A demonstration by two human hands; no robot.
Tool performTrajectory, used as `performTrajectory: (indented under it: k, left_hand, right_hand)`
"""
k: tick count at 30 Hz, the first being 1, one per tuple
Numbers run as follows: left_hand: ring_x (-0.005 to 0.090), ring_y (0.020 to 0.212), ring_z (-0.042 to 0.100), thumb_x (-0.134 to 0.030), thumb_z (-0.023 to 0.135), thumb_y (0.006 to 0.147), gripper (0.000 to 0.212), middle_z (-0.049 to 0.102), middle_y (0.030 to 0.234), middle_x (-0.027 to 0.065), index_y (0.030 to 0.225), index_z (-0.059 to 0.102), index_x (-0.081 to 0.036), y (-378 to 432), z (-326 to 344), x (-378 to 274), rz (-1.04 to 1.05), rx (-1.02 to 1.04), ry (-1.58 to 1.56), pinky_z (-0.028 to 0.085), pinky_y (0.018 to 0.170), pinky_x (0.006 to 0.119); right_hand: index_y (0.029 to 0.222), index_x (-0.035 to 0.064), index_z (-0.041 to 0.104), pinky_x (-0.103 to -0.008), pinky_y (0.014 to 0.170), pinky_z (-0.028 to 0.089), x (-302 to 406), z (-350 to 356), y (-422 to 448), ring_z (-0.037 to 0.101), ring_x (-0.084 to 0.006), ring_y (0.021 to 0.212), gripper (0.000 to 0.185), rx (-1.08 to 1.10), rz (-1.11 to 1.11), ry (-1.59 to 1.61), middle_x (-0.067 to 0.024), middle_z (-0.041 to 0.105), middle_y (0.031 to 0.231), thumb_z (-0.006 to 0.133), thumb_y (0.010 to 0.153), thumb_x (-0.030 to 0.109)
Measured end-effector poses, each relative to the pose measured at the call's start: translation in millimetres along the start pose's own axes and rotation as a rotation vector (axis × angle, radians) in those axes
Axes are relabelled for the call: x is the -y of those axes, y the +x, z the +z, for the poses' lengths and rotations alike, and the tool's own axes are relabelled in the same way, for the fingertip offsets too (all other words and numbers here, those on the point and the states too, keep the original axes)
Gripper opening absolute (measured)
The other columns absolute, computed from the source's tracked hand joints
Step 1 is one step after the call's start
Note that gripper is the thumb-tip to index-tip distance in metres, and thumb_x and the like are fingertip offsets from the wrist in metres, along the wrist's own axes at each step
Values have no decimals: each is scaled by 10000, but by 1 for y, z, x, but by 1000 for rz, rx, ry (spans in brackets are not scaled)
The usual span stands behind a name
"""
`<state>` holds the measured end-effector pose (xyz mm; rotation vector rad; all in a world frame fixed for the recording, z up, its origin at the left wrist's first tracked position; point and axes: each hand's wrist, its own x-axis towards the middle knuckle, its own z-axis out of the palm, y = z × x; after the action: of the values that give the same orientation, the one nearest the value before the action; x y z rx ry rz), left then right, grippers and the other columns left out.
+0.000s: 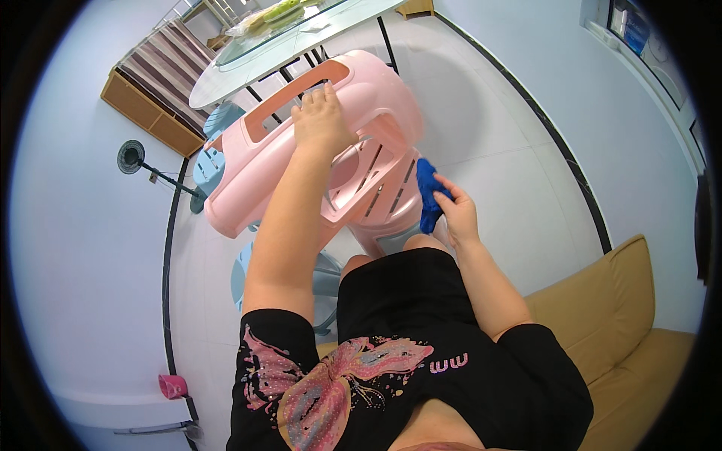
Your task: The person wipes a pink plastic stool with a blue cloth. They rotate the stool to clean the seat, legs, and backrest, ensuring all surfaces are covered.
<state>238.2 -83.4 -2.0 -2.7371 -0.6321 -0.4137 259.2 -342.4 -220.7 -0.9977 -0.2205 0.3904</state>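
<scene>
A pink plastic chair is tilted in front of me, its slatted part facing partly towards me. My left hand lies over the chair's rounded edge beside the long opening, fingers curled at its rim. To the right of the chair, my right hand pinches a bunched blue cloth between thumb and fingers. The cloth hangs close to the pink slats. Under and behind the chair, light-blue plastic stools show in part.
A marble-look table with a glass turntable and bagged green produce stands beyond the chair. A tan sofa is at the right. On the left are a fan, a wooden cabinet and a pink bin.
</scene>
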Motion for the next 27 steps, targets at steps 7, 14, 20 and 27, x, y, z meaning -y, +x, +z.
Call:
performTrajectory:
  k: [7,14,20,27]
  left_hand:
    - [366,1401,589,-366,956,634,1148,650,1456,174,1616,500,18,-17,10,-6,61,-41,-28,476,1153,497]
    - [361,1380,596,-356,952,640,1120,655,1435,175,1600,517,24,-27,16,-3,84,-49,-76,473,1138,509]
    - [364,1364,600,-354,930,650,1113,657,1427,178,1600,507,41,-27,19,-9,110,-47,-58,474,1135,506]
    - [359,1356,600,-344,926,645,1101,657,1417,171,1593,513,33,-29,26,-1,103,-67,-62,472,1120,499]
  right_hand:
    - [1404,65,761,-396,1126,531,58,77,74,680,-294,1282,447,-16,-1050,-771,-135,727,1430,711,973,-39]
    - [1305,80,808,-449,1073,564,23,82,107,657,-337,1239,417,43,-1235,-1067,-80,740,1411,691,916,-16]
    - [1335,66,794,-477,1118,522,-8,26,108,634,-366,1262,464,-47,-1092,-1057,-107,721,1425,688,900,-57]
    - [1340,64,786,-477,1143,502,23,80,122,602,-374,1314,453,135,-1242,-1014,-93,716,1438,696,911,-50]
